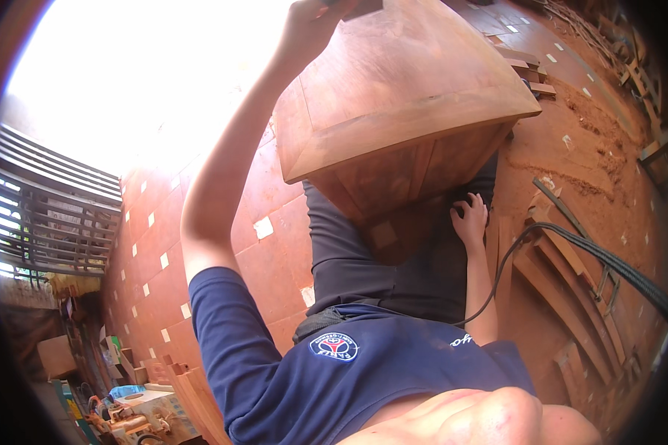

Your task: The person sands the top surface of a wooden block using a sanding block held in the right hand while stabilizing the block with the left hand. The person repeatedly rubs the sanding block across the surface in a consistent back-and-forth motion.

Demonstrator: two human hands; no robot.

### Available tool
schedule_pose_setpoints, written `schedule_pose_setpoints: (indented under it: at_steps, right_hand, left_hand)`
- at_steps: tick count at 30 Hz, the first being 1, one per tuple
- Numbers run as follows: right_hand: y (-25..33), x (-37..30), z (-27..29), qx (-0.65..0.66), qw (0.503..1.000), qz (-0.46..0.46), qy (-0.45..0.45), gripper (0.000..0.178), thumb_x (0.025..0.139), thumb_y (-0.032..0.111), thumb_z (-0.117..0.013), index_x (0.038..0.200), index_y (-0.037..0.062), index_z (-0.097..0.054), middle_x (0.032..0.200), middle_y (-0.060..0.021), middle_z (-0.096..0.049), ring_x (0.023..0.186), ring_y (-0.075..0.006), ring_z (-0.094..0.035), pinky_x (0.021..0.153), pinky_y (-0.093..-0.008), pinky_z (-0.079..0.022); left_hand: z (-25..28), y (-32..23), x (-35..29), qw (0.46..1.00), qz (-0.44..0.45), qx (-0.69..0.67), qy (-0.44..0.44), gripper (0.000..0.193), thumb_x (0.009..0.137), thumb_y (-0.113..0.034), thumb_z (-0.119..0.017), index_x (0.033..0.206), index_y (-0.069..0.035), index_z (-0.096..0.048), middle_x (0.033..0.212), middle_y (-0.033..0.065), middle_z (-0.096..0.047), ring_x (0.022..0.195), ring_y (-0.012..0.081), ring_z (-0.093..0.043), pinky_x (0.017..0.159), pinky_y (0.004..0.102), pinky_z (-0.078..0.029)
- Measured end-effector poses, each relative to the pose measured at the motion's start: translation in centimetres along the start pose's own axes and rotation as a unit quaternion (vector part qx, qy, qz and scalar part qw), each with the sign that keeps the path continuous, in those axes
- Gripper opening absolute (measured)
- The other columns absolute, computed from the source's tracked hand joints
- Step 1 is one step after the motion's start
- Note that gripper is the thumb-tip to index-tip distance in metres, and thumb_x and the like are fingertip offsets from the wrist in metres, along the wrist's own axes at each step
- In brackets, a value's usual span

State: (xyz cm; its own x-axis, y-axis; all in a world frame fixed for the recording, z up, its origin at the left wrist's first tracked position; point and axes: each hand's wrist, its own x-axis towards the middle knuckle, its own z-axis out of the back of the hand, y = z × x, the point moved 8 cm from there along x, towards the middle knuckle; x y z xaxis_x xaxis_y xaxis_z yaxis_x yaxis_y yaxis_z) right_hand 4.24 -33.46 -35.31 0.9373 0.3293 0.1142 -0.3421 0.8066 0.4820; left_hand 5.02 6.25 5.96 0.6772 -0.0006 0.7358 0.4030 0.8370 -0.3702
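Observation:
A wooden cabinet (401, 81) with a broad framed top stands tilted between my legs. My left hand (313, 21) is raised at its far left edge, partly cut off by the top of the picture. The fingers close on a dark flat piece (364, 7) lying against the cabinet's top; its kind I cannot make out. Beside the cabinet's lower right side, my right hand (470, 216) rests at my dark trouser leg. Its fingers are loosely bent and apart, with nothing in them.
A dark cable (571, 236) arches over wooden boards (564, 297) on the right. Sawdust (571, 141) covers the tiled floor there. More wood pieces (531, 70) lie behind the cabinet. Tools and timber (137, 415) crowd the lower left, below a slatted grille (52, 200).

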Motion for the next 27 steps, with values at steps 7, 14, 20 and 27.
schedule_pose_setpoints:
  at_steps: [7, 14, 20, 27]
  right_hand:
    - [0.4, 0.7, -0.6, 0.003, 1.000, 0.011, 0.015, 0.022, 0.085, 0.025, -0.074, 0.104, 0.0127, -0.076, 0.145, -0.0179, -0.053, 0.145, -0.0368, -0.037, 0.121, -0.0541, -0.024]
    - [-0.6, -0.2, -0.2, -0.001, 1.000, 0.011, -0.021, 0.020, 0.083, 0.025, -0.076, 0.101, 0.0149, -0.076, 0.142, -0.0155, -0.055, 0.143, -0.0375, -0.040, 0.118, -0.0549, -0.027]
    - [0.0, 0.1, -0.3, 0.007, 1.000, 0.010, -0.001, 0.021, 0.084, 0.024, -0.074, 0.101, 0.0121, -0.076, 0.144, -0.0176, -0.053, 0.145, -0.0370, -0.038, 0.121, -0.0539, -0.024]
    - [-1.8, -0.5, -0.4, -0.004, 1.000, -0.002, -0.026, 0.021, 0.084, 0.026, -0.075, 0.101, 0.0150, -0.075, 0.144, -0.0148, -0.054, 0.144, -0.0371, -0.039, 0.119, -0.0550, -0.027]
  left_hand:
    - [-6.7, 7.8, 0.3, 0.992, 0.060, -0.084, 0.067, 0.031, 0.101, -0.008, -0.057, 0.129, -0.008, -0.069, 0.119, 0.0109, -0.074, 0.103, 0.0168, -0.069, 0.091, 0.0320, -0.054]
    - [-6.0, -8.4, -6.7, 0.985, -0.072, -0.056, 0.148, 0.061, 0.079, 0.014, -0.053, 0.129, -0.018, -0.071, 0.127, 0.0167, -0.068, 0.119, 0.0347, -0.065, 0.103, 0.0399, -0.053]
    - [0.6, -15.2, -9.6, 0.977, 0.015, -0.156, 0.144, 0.028, 0.091, -0.003, -0.067, 0.117, -0.011, -0.076, 0.107, 0.0121, -0.077, 0.094, 0.0169, -0.073, 0.082, 0.0307, -0.058]
    - [0.0, -5.5, -2.5, 0.989, 0.136, -0.056, -0.006, 0.034, 0.095, -0.035, -0.073, 0.102, -0.002, -0.078, 0.076, 0.0043, -0.073, 0.061, 0.0087, -0.055, 0.057, 0.0260, -0.045]
